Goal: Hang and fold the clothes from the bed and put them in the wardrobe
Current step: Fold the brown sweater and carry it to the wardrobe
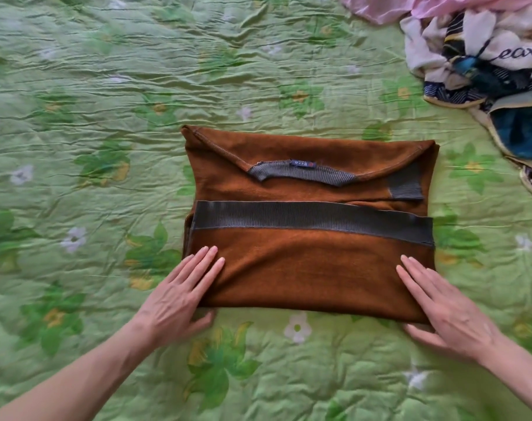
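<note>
Two bare forearms are entering from the lower corners of the frame, and two hands are being laid on one folded garment. The left hand [179,294] is resting flat on the lower left corner of the brown sweater [307,268], its fingers straight and together on the cloth, its thumb tucked under the near edge. The right hand [444,308] is being held the same way on the lower right corner, fingers straight on top, thumb under the edge. Neither hand is curled into a fist.

The sweater is lying in the centre of the frame on the green floral bedspread [91,117], folded into a rough rectangle. One wide grey ribbed hem band [313,218] is running across its middle from left to right. Above it, one grey ribbed collar [301,173] is showing, with one small dark blue label [301,163] at its top edge; the label's writing is too small to read. One grey ribbed cuff [406,185] is showing at the right, just above the hem band.

In the upper right corner of the frame, one heap of unfolded clothes [486,62] is lying well apart from the sweater: white, navy and blue patterned fabric with some cursive lettering, and a pink cloth [410,7] at the top edge. How many pieces are in the heap cannot be told.
</note>
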`<state>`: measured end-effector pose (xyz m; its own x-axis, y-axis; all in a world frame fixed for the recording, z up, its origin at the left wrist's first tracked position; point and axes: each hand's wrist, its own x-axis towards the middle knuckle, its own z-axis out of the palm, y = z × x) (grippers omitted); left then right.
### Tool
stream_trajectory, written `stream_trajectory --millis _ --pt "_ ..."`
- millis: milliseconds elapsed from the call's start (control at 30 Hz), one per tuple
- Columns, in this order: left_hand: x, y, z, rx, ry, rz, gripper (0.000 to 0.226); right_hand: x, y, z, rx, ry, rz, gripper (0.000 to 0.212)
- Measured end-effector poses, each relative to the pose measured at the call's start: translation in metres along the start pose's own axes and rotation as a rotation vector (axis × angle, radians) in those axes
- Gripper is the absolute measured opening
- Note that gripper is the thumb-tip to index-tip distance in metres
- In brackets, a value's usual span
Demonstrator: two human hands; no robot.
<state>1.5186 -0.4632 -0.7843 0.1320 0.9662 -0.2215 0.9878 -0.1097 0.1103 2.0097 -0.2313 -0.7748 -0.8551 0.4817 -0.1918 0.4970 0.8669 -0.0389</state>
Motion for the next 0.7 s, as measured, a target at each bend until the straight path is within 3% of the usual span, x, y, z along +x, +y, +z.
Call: stream_trajectory --millis 100,167,233,400,567,633,700 --pt "0.003 -0.007 -0.002 0.058 -0.025 0.022 0.112 0.002 0.005 -0.003 -0.039 -0.093 0.014 0.119" --pt "0.008 -0.005 -0.008 0.088 -0.020 0.013 0.123 0.005 0.001 -0.003 -0.021 -0.108 0.064 0.120" --pt "0.009 -0.004 -0.016 0.107 -0.010 0.060 0.121 0.003 -0.002 -0.004 -0.011 -0.073 0.072 0.116" --pt "-0.003 -0.014 -0.028 0.127 -0.119 0.186 0.091 -0.018 -0.005 -0.010 0.092 0.024 0.091 0.098" --pt "-0.015 -0.016 -0.041 -0.003 -0.250 0.311 0.084 -0.046 0.005 -0.025 0.057 -0.075 0.061 0.092" --pt "-0.016 -0.015 -0.048 -0.063 -0.263 0.348 0.083 -0.056 0.013 -0.028 0.026 -0.136 0.018 0.072" --pt "-0.011 -0.015 -0.055 -0.183 -0.252 0.272 0.080 -0.056 0.024 -0.033 0.071 -0.196 0.080 0.056"
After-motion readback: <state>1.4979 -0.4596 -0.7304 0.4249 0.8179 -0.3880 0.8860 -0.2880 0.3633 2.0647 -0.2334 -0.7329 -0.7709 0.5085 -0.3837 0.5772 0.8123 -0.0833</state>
